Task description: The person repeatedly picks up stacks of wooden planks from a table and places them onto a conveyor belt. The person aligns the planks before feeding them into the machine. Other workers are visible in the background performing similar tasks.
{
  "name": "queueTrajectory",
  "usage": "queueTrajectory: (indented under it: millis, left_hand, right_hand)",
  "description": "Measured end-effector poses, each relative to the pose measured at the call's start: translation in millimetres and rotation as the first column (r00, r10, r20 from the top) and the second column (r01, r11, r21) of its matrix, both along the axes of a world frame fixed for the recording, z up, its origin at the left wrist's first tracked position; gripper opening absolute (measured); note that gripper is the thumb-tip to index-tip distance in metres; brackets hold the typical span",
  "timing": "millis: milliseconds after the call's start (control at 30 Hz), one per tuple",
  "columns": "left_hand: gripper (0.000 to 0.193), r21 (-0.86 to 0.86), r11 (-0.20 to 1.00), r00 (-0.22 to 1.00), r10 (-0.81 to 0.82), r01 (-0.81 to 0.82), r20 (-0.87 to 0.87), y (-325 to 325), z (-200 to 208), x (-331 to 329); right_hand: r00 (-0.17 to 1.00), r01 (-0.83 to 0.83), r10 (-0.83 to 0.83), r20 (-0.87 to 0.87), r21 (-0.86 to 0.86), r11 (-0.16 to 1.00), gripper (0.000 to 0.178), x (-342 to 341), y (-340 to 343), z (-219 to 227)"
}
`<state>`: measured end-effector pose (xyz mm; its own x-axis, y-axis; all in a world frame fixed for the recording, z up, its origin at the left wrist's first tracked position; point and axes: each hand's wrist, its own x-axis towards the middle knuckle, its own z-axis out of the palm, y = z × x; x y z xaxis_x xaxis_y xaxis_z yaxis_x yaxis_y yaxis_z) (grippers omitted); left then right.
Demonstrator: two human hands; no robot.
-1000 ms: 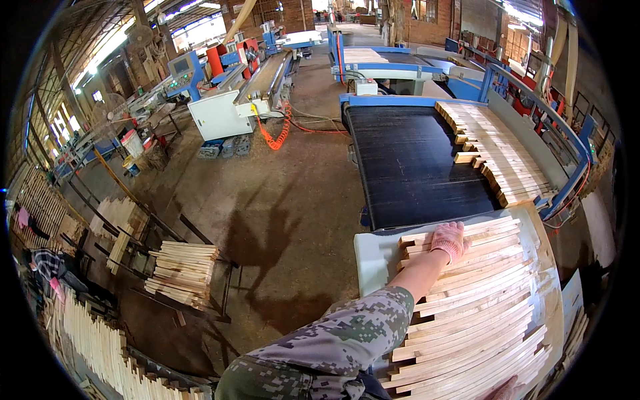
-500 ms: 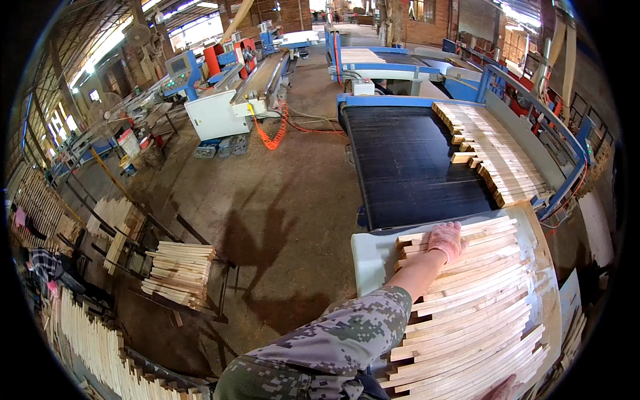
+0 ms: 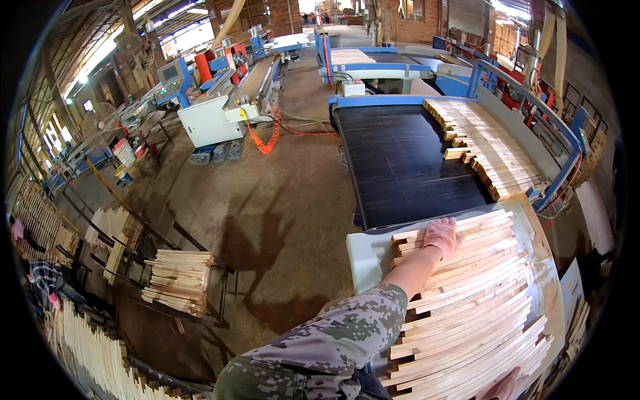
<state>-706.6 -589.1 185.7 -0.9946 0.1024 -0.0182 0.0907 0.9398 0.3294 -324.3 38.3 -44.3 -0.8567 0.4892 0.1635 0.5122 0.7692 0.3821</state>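
Note:
A row of long pale wooden strips [image 3: 467, 313] lies side by side on a light-topped table [image 3: 363, 260], their left ends uneven. My left hand [image 3: 442, 239], in a pinkish work glove, lies over the far strips with its fingers curled over their far edge. The left arm, in a camouflage sleeve, reaches across from the lower edge. My right hand [image 3: 505, 387] rests on the near strips at the bottom of the view, fingers stretched out along the wood; the rest of it is cut off.
Beyond the table is a black conveyor belt [image 3: 407, 160] in a blue frame, carrying a block of wooden strips [image 3: 487, 147] on its right. A rack with stacked strips [image 3: 177, 280] stands left. A white machine cabinet [image 3: 212, 125] stands farther off. A person [image 3: 50, 280] bends at far left.
The view has shifted slightly, moving the belt and table a little left. Both hands stay on the strips, in nearly the same places; a little more of the right hand shows.

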Motion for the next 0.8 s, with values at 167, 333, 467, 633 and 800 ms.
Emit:
queueTrajectory:
  millis: [167,333,467,633,800]
  left_hand:
    - [0.077,-0.013,1.0,1.0,-0.002,0.003,0.015,-2.1,2.4,1.5]
    - [0.075,-0.022,1.0,1.0,-0.02,0.021,0.022,6.5,9.8,1.7]
    - [0.075,-0.021,1.0,1.0,0.019,-0.019,-0.016,-4.4,-4.6,1.2]
    - [0.074,0.033,0.999,0.999,0.017,-0.016,-0.03,1.3,-3.7,-1.5]
    - [0.074,-0.004,0.999,0.999,0.039,-0.039,-0.018,-4.2,-1.2,1.6]
  right_hand:
    - [0.988,0.068,-0.096,-0.118,-0.222,0.973,0.065,-11.9,-24.0,25.9]
    - [0.987,0.022,-0.066,-0.148,-0.283,0.959,0.065,11.8,-21.5,43.8]
    - [0.891,0.139,-0.377,-0.255,-0.635,0.76,0.082,-13.0,-55.1,56.6]
    - [0.971,0.115,-0.187,-0.148,-0.399,0.91,0.095,-3.0,-28.1,44.6]
    - [0.99,-0.067,0.025,-0.137,-0.31,0.948,0.099,-2.2,0.3,-9.9]
